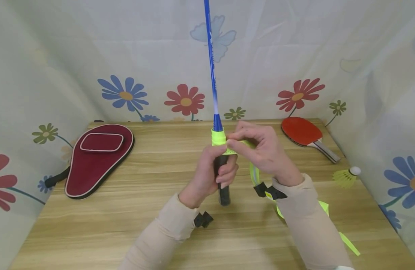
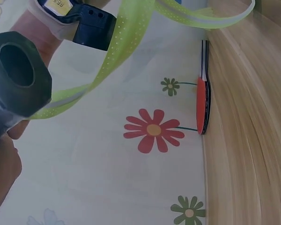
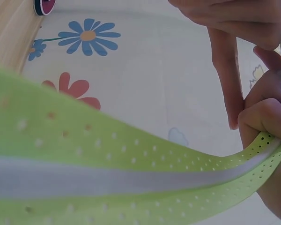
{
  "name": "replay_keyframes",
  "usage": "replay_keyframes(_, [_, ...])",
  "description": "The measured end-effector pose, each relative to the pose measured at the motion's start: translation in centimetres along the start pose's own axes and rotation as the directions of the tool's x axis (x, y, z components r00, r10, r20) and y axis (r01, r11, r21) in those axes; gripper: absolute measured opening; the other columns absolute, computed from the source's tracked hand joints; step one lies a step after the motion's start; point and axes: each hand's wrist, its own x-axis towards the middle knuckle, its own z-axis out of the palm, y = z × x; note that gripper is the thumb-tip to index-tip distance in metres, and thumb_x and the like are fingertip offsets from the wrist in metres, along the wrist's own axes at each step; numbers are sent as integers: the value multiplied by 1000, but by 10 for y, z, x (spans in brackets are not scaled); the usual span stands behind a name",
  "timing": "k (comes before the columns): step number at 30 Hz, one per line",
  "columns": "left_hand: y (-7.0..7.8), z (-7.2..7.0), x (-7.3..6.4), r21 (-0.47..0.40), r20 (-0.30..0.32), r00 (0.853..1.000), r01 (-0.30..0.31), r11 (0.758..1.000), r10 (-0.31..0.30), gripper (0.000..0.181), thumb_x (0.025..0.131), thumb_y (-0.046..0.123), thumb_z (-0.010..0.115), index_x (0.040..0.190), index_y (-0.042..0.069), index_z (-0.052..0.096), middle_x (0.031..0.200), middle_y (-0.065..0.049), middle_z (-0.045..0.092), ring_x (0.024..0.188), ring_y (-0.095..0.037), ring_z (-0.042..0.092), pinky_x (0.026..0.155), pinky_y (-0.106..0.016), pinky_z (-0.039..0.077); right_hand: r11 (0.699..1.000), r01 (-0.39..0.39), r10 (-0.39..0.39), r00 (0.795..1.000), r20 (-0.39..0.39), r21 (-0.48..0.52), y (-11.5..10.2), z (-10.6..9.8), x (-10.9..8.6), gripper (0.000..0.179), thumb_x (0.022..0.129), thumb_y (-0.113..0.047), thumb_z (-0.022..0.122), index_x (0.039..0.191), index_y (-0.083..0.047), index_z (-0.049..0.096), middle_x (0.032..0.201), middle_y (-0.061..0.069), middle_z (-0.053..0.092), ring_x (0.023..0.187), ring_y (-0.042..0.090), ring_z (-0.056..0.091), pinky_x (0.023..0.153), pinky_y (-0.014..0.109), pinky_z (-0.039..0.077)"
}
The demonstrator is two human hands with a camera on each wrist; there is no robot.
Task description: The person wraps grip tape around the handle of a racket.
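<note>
Backdrop: white flower-printed cloth (image 1: 143,52) behind a pale wood-grain counter (image 1: 153,161).
Left grip (image 1: 204,176): curled round the black handle (image 1: 224,197) of a thin blue-shafted racket (image 1: 212,75), upright over the counter.
Right grip (image 1: 266,150): pinching perforated neon-yellow tape (image 1: 218,138), banded round the handle's top.
Winding: probably best with steady tension, even overlaps and an untwisted tail.
Right side: red table-tennis paddle (image 1: 301,131), yellow shuttlecock (image 1: 345,177).
Left side: maroon paddle-shaped case (image 1: 101,165).

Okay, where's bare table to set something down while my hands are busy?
Bare table lies between the maroon case and left hand, and nearer you between the case and left sleeve. Crowded: the right side, with paddle, shuttlecock, trailing tape.
</note>
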Motion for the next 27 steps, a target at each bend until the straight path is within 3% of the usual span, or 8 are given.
replay_keyframes(7, [1, -1, 1, -39, 81, 996, -34, 999, 37, 28, 95, 41, 41, 96, 16, 53, 48, 6, 32, 34, -8, 30, 30, -25, 24, 1000, 5, -5, 1000, 17, 12, -2, 0, 0, 22, 83, 11, 67, 102, 2, 74, 75, 6, 58, 71, 21, 50, 63, 32, 43])
replay_keyframes(14, [2, 0, 1, -50, 108, 993, -33, 998, 38, 29, 94, 40, 38, 93, 14, 51, 48, 5, 32, 34, -8, 30, 29, -25, 24, 1000, 5, -5, 1000, 28, 4, -6, -2, -2, 26, 81, 12, 69, 104, 1, 74, 77, 6, 59, 72, 21, 51, 62, 31, 44])
replay_keyframes(20, [5, 2, 1, -40, 126, 990, -56, 998, 61, 33, 97, 45, 36, 99, 15, 49, 49, 6, 34, 34, -8, 32, 30, -25, 25, 1000, 0, 0, 999, 45, 3, -7, -2, -1, 23, 84, 10, 66, 105, 1, 72, 82, 7, 60, 76, 23, 53, 68, 33, 47])
replay_keyframes(24, [6, 2, 2, -26, 144, 989, -38, 999, 41, 45, 98, 59, 31, 101, 17, 47, 51, 8, 35, 36, -6, 33, 31, -24, 26, 998, -61, 62, 995, 77, -13, -2, -3, -1, 20, 91, 0, 65, 111, 1, 67, 97, 8, 65, 88, 25, 58, 80, 34, 50])
replay_keyframes(27, [5, -1, 1, 10, 144, 989, -18, 1000, 16, 57, 93, 72, 33, 100, 17, 47, 51, 9, 36, 36, -6, 34, 31, -23, 27, 996, -71, 76, 989, 125, -44, 3, -3, -1, 24, 95, -8, 62, 116, 4, 64, 100, 7, 62, 91, 23, 57, 80, 31, 50])
